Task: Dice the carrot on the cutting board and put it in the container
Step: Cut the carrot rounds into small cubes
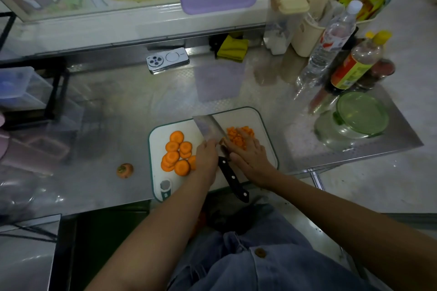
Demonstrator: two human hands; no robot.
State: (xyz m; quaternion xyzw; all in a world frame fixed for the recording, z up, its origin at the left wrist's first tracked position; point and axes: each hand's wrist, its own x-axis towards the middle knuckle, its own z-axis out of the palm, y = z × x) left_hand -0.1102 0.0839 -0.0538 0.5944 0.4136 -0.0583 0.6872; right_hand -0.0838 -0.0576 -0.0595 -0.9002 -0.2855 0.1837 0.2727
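A white cutting board lies near the counter's front edge. Several round carrot slices are piled on its left half. A heap of diced carrot lies on its right half. A cleaver rests between them, its black handle pointing toward me and free. My left hand is curled on the blade's heel. My right hand lies flat with fingers spread on the near side of the diced heap. A clear plastic container stands behind the board.
A carrot stub lies left of the board. A glass bowl with a green lid sits at the right, with bottles behind it. A phone and a yellow cloth lie at the back.
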